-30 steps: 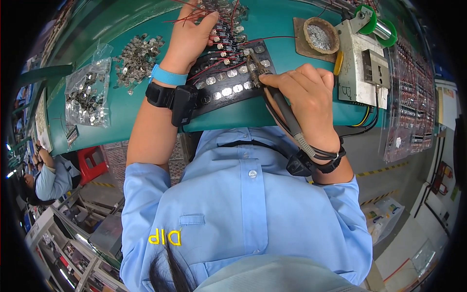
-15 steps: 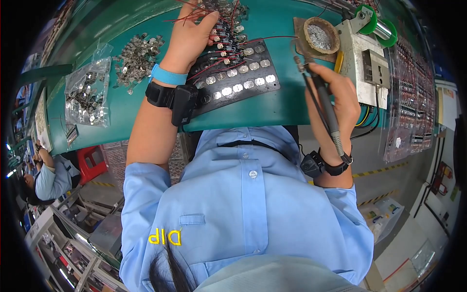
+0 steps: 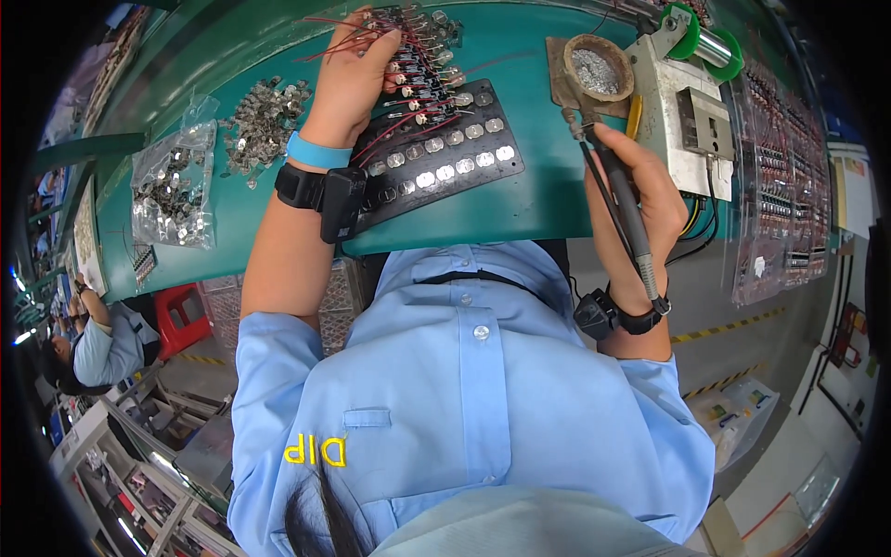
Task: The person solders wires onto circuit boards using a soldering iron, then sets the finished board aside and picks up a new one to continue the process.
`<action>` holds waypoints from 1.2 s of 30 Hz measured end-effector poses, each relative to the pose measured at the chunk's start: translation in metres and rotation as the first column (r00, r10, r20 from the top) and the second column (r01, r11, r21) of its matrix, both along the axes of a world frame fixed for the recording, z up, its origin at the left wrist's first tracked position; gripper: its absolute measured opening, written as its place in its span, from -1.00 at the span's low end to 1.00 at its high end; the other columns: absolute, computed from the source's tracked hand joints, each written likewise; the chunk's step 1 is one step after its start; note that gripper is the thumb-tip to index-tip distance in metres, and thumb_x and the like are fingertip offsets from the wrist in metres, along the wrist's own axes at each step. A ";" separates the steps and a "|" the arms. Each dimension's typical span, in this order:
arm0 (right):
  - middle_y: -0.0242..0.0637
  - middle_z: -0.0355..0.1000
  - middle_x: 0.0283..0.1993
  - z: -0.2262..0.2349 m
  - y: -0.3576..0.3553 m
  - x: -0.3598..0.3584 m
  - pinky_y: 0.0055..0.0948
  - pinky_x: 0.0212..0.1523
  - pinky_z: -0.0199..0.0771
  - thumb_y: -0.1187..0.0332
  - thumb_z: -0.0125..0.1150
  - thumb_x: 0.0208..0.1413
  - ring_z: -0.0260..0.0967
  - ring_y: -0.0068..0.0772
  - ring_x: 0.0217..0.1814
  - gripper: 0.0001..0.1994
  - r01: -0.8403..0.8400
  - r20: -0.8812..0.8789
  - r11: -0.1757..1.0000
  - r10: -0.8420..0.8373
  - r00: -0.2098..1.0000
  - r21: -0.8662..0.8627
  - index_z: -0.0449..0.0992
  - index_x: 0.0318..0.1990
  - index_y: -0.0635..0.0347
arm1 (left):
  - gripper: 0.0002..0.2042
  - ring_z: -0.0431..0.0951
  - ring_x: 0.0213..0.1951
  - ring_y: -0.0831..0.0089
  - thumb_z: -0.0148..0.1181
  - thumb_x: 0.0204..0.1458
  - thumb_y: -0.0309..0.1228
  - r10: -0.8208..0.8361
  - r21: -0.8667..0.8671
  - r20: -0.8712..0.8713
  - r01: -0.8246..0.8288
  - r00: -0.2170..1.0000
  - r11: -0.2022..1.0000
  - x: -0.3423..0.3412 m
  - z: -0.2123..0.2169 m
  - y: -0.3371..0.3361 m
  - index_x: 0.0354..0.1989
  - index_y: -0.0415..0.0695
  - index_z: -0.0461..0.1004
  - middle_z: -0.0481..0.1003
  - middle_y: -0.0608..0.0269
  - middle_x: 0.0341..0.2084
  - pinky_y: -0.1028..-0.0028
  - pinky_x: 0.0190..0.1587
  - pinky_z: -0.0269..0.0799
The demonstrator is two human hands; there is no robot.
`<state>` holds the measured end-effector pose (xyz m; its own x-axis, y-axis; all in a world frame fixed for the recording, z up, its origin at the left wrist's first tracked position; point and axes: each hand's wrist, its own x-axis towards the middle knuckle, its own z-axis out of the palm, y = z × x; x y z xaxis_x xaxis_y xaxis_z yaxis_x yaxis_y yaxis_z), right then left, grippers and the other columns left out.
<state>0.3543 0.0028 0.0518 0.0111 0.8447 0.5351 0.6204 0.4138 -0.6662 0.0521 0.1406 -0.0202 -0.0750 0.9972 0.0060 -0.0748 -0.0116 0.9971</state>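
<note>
Near the far edge of the table my left hand (image 3: 357, 79) is closed on the side of a circuit board strip (image 3: 429, 82), with thin red wires sticking out around the fingers. Some fingertips are hidden. The strip carries rows of small parts and overlaps the far side of a black plate (image 3: 418, 197). Rows of round silvery metal tabs (image 3: 464, 166) sit on this plate. My right hand (image 3: 650, 190) grips a soldering iron (image 3: 620, 176) by its grey handle. The iron's front end points away from me, beside a round bowl (image 3: 629, 72) of silvery bits.
Loose metal tabs (image 3: 266, 121) are heaped left of my left wrist, beside a clear bag (image 3: 172, 227) of more tabs. A white metal box (image 3: 682, 116) with a green solder spool (image 3: 682, 32) stands right of the bowl. Wired boards (image 3: 784, 186) hang at far right. Another person sits far left.
The strip and black plate appear slightly further left in view, along with my left hand; the whole view has also shifted a little. My right hand keeps its hold on the iron.
</note>
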 end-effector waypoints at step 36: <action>-0.26 0.54 -0.24 -0.039 0.046 -0.052 -0.33 -0.03 0.41 0.61 0.26 0.02 0.42 -0.18 -0.05 -0.62 -0.305 0.199 0.944 0.325 0.924 -0.127 0.60 0.02 0.10 | -0.44 0.43 -0.57 0.63 0.17 0.30 -0.46 0.115 0.041 0.084 -0.118 0.990 0.992 0.011 0.015 -0.001 0.43 -0.08 0.10 0.48 0.32 -0.37 0.62 -0.58 0.39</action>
